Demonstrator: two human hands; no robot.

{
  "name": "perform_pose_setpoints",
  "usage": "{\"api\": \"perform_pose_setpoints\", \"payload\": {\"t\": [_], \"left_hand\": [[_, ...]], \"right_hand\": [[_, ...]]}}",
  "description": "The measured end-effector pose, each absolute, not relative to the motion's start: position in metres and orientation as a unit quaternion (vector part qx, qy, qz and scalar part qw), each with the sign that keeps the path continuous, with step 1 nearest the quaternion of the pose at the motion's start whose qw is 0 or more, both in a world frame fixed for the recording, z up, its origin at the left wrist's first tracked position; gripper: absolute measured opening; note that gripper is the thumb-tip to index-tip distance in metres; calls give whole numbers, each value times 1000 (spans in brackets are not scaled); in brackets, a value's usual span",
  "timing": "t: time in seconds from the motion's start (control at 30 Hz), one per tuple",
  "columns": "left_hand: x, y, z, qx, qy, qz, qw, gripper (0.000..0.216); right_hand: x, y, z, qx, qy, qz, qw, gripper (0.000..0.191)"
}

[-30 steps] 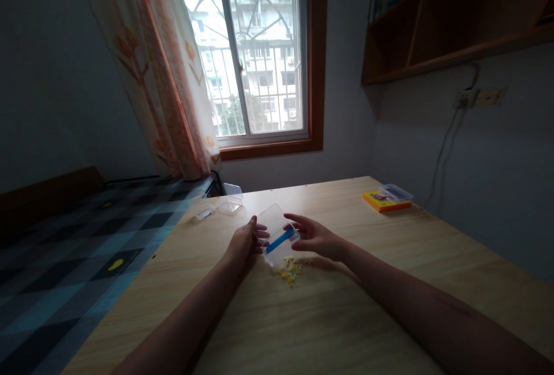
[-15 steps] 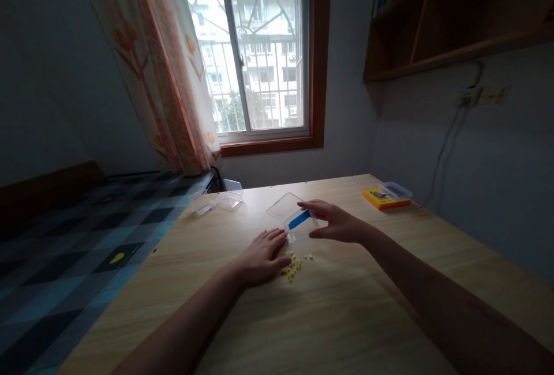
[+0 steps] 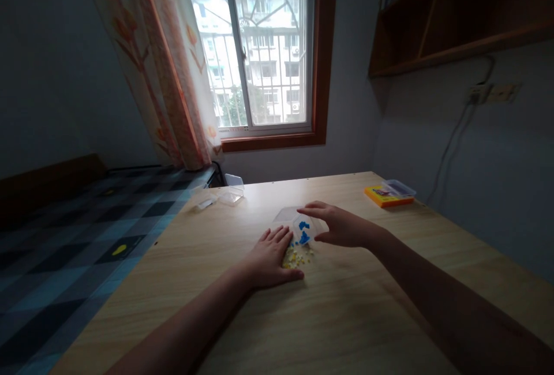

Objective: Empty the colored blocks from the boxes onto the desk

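Observation:
My right hand (image 3: 341, 226) grips a small clear plastic box (image 3: 303, 228) with its lid hanging open, tipped so that blue beads (image 3: 303, 233) show at its mouth. Under it a small heap of yellow beads (image 3: 296, 257) lies on the wooden table (image 3: 346, 317). My left hand (image 3: 270, 257) lies flat on the table with its fingers stretched out, touching the left side of the yellow heap and holding nothing.
Two small clear boxes (image 3: 225, 197) sit near the table's far left corner. An orange-yellow box with a clear box on it (image 3: 389, 192) is at the far right. A bed with a checked cover (image 3: 86, 231) stands left of the table. Window and curtain behind.
My left hand let go of the box and came down flat beside the yellow beads. My right hand tipped the box, and the blue beads moved from a line into a loose cluster.

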State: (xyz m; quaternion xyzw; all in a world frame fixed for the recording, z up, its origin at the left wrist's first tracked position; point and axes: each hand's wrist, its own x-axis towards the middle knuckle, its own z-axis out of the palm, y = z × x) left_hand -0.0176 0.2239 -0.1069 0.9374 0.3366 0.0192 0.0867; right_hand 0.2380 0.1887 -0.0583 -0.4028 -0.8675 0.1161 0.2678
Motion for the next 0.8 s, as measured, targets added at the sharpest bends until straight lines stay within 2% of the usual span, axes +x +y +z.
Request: {"api": "perform_pose_setpoints", "payload": {"t": [0.43,0.8], "left_hand": [[-16,224,-117,938,329,85,74,94],[-18,226,-121,936,332,87,81,94]], "right_hand": [[202,154,-41,-364,-916,-27,166,73],[209,157,-39,-318,-927,-23,199,85]]}}
